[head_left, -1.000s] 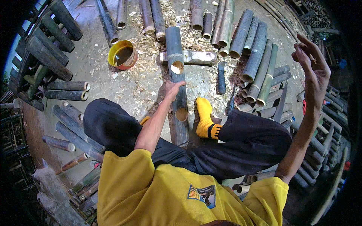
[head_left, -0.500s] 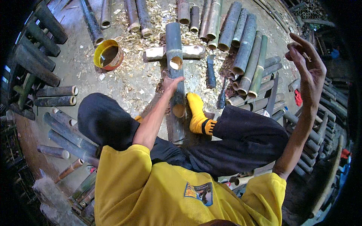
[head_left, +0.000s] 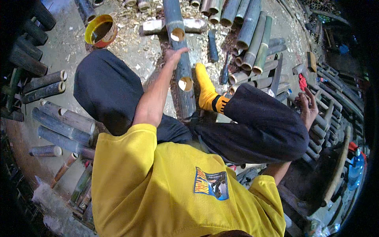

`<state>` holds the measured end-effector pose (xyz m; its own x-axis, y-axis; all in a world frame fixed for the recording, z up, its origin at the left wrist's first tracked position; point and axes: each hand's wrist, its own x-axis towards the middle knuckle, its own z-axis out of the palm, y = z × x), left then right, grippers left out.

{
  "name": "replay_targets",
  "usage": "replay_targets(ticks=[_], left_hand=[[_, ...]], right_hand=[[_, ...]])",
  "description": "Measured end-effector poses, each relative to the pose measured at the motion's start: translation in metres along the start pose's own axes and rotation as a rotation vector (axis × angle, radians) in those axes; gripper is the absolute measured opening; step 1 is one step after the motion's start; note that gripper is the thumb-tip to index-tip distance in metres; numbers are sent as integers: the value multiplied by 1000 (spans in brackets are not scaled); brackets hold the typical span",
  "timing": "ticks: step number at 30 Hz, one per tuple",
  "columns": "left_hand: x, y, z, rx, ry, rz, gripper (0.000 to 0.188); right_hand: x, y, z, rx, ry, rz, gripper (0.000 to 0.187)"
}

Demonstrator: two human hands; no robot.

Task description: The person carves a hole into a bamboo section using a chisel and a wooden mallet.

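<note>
My left hand is wrapped round the side of a dark grey bamboo tube, between two pale round openings. The tube points away from me, lying over a pale crosswise log. Under its near part is another dark bamboo piece; where one ends and the other begins is hard to tell. Beyond my right knee, my right hand is raised with fingers partly bent and apart, and nothing shows in it. Its forearm is partly hidden behind the knee. Stacked bamboo tubes lie near that hand.
Right of the tube lie a dark-handled tool, another slim dark-handled tool and a saw. A yellow-red bucket with dark contents stands at the left. Bamboo tubes and wood chips surround me.
My right hand has come down from high at the right to beyond my right knee. My left hand keeps its hold on the bamboo tube. The view has shifted, so the scene sits higher.
</note>
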<state>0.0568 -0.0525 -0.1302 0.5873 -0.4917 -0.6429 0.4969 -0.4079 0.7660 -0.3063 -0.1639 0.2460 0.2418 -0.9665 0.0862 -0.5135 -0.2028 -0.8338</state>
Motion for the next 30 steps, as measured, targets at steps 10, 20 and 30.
replay_targets(ticks=[10, 20, 30], left_hand=[[-11, 21, 7, 15, -87, 17, 58], [-31, 37, -20, 17, -167, -61, 52], [-24, 41, -27, 277, -204, -17, 63]], right_hand=[[-11, 142, 123, -311, -486, 87, 39], [-1, 214, 258, -763, -439, 37, 74], [1, 215, 262, -424, -369, 510, 45]])
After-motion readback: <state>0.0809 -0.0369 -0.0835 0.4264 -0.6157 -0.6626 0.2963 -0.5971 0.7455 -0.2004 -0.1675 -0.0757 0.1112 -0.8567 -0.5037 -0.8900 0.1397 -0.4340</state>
